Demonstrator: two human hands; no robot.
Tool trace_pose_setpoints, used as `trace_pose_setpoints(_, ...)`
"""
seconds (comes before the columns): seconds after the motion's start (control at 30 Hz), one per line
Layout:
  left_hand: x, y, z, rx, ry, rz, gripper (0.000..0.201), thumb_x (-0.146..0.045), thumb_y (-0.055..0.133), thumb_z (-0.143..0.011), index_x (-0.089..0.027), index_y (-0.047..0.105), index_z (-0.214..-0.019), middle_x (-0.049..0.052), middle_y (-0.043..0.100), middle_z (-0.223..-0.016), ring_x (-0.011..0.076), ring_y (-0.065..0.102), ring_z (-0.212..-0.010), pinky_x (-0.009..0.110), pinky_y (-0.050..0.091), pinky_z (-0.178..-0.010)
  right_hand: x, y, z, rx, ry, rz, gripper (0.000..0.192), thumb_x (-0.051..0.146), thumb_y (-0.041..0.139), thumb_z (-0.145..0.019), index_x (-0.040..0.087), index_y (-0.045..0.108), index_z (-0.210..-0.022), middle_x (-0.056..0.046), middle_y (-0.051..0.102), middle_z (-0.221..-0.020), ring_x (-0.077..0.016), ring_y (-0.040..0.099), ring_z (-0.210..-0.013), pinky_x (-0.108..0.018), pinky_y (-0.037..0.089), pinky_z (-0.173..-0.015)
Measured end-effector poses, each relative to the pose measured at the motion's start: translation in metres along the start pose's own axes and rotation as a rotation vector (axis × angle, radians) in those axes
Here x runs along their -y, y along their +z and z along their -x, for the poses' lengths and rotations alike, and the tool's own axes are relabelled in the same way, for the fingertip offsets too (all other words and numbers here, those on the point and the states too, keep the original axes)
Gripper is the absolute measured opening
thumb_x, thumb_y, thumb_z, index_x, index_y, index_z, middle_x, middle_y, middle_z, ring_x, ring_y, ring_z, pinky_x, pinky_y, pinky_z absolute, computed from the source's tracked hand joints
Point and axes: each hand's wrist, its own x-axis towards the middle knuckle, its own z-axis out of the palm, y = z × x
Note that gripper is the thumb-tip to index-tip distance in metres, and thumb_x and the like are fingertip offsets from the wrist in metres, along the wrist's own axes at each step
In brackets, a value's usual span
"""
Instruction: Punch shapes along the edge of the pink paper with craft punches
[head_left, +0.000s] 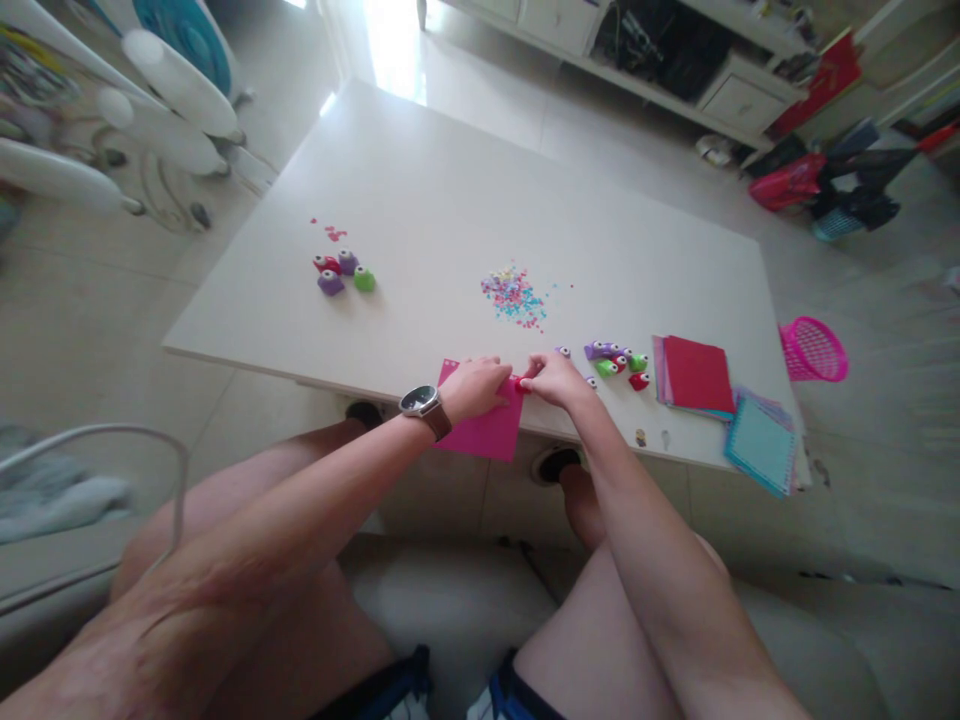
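Observation:
My left hand [474, 386], a watch on its wrist, holds a pink paper sheet [484, 428] that hangs over the near edge of the white table [450, 200]. My right hand [553, 378] grips a small red punch [520, 384] at the sheet's right edge. The two hands almost touch. A group of small purple, green and red punches [619, 361] lies just right of my right hand. A pile of tiny pink and blue paper bits [513, 295] lies beyond the hands.
Three more punches [341, 272] stand at the table's left. A stack of coloured paper [696, 376] and a blue sheet [761, 444] lie at the right. A pink basket [814, 349] sits on the floor right of the table. My knees are under the near edge.

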Motion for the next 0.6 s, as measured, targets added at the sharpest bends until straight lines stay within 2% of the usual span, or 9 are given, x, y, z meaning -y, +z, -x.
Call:
trace_pose_setpoints(0.2, -0.002, -0.003, 0.002, 0.004, -0.02, 0.019, 0.023, -0.029, 0.067, -0.098, -0.016, 0.075, -0.114, 0.015, 0.075, -0.118, 0.029, 0.075, -0.107, 0.037, 0.056, -0.093, 0.007, 0.0, -0.002, 0.003, 0.04, 0.034, 0.025, 0.007, 0.081, -0.073, 0.021, 0.062, -0.064, -0.001, 0.075, -0.072, -0.0158, 0.068, -0.071, -0.024, 0.049, -0.065)
trace_pose_setpoints(0.3, -0.003, -0.004, 0.002, -0.002, -0.023, 0.014, 0.022, -0.03, 0.065, -0.099, -0.016, 0.076, -0.113, 0.015, 0.075, -0.118, 0.0288, 0.075, -0.106, 0.037, 0.056, -0.093, 0.008, -0.004, 0.0, 0.032, 0.035, 0.039, 0.021, 0.008, 0.083, -0.075, 0.019, 0.067, -0.068, -0.001, 0.076, -0.073, -0.0154, 0.068, -0.072, -0.023, 0.049, -0.065)
trace_pose_setpoints(0.47, -0.002, -0.003, 0.002, -0.002, -0.007, -0.023, 0.024, -0.026, 0.065, -0.096, -0.016, 0.075, -0.116, 0.015, 0.076, -0.119, 0.0296, 0.075, -0.11, 0.037, 0.056, -0.093, 0.001, -0.02, 0.015, 0.074, -0.012, 0.033, 0.002, 0.018, 0.077, -0.088, 0.016, 0.077, -0.088, -0.009, 0.082, -0.094, -0.0183, 0.072, -0.084, -0.026, 0.053, -0.076)
trace_pose_setpoints(0.6, -0.004, -0.005, 0.003, 0.008, -0.012, -0.022, 0.025, -0.028, 0.067, -0.096, -0.016, 0.075, -0.117, 0.015, 0.076, -0.119, 0.03, 0.075, -0.111, 0.038, 0.057, -0.093, -0.006, -0.021, 0.027, -0.042, -0.108, 0.131, 0.02, 0.024, 0.081, -0.087, 0.016, 0.076, -0.105, -0.011, 0.078, -0.114, -0.0214, 0.071, -0.095, -0.031, 0.054, -0.086)
